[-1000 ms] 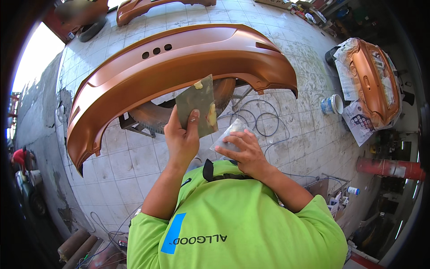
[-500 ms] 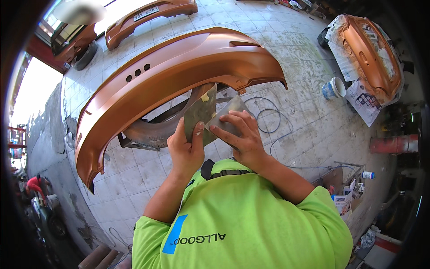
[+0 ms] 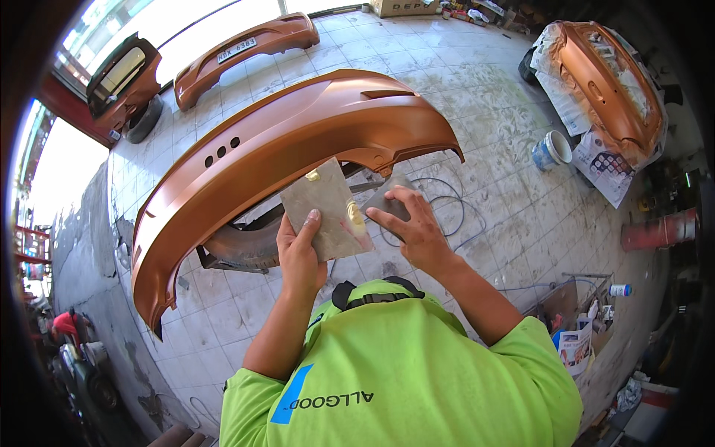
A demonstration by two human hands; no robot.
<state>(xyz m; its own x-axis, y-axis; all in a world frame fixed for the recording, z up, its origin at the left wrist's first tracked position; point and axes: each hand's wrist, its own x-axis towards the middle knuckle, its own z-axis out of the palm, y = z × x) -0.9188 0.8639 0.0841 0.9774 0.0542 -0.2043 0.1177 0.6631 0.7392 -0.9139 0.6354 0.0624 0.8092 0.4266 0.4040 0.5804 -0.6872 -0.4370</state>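
My left hand grips a flat grey board by its lower left, thumb on its face; small dabs of pale yellow paste and a pinkish smear lie on it. Just right of it my right hand holds a smaller grey flat spreader, fingers pressed over its face. Beyond both hands a large copper-orange car bumper rests raised over a tyre and a dark stand, partly hidden by the board.
Behind stand another copper bumper and a car door. At right, a masked copper panel, white bucket and red cylinder. A hose loops on the tiled floor. A person in red is far left.
The board in my left hand has lowered and turned to show more of its face and paste. My right hand has drawn slightly away to the right. The view has shifted, showing more background.
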